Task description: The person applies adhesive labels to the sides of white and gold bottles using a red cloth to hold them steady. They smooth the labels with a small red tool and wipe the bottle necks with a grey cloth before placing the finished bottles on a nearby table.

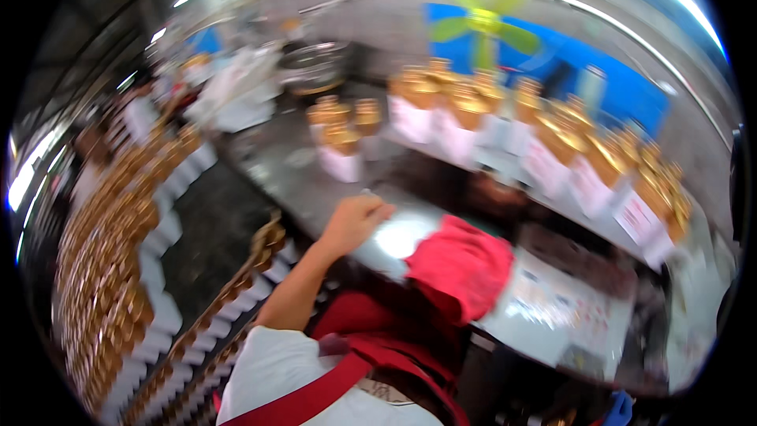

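The left hand point(359, 221) is positioned over the desk point(288, 162), fingers bent; motion blur prevents telling whether anything is held. The state of the right hand cannot be told. The red cloth point(460, 264) lies on the desk, to the right of the left hand and nearer the body. Just beyond the left hand stands a small group of white containers point(341, 164) with gold-coloured upper parts point(339, 136); whether these are contents or caps cannot be determined. Similar gold-topped containers point(546, 167) line the raised shelf point(493, 159). Further gold-topped units point(162, 308) stand in dense rows at left. The dark round basin point(315, 71) sits behind; its contents are indistinct.
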Tool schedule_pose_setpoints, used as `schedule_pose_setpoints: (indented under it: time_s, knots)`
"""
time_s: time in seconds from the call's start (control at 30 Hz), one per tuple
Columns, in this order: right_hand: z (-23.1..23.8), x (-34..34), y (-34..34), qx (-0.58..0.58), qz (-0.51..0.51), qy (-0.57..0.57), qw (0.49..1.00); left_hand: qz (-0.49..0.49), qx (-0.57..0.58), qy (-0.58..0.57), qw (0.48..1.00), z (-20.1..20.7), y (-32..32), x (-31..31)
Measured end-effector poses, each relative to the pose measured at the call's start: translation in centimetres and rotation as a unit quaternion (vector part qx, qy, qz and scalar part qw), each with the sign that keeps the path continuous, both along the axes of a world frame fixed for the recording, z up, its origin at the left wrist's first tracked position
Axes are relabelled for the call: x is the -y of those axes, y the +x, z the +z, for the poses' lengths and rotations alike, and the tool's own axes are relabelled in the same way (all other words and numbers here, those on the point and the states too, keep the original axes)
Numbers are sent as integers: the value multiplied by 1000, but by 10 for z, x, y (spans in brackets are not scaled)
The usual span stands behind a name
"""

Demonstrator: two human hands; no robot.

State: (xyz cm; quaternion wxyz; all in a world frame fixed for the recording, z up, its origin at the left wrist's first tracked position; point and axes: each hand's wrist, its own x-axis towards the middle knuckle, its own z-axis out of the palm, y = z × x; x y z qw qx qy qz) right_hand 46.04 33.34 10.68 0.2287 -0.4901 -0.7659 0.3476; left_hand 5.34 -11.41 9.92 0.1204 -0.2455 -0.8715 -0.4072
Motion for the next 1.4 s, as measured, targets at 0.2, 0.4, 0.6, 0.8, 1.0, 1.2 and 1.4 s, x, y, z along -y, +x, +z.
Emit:
schedule_pose_setpoints:
  time_s: [0.2, 0.4, 0.6, 0.8, 1.0, 1.2, 1.4]
  knots:
    - [50, 68, -153, 71, 279, 32, 957, 402, -98, -20, 910, 14, 53, 168]
    - [73, 128, -253, 134, 522, 152, 829, 741, -117, -272, 602, 49, 143, 313]
    - [84, 184, -304, 152, 616, 231, 738, 776, -8, -229, 587, 83, 83, 435]
    - [38, 185, -275, 38, 529, 138, 836, 773, 79, -264, 571, 39, 37, 509]
    - [47, 169, -265, 101, 499, 26, 860, 659, -141, -430, 601, 48, 55, 418]
    - [46, 178, -297, -65, 563, 59, 822, 247, -236, -164, 925, 95, 49, 250]
    - [34, 197, -303, -112, 576, 48, 808, -257, -141, -33, 956, 97, -28, 40]
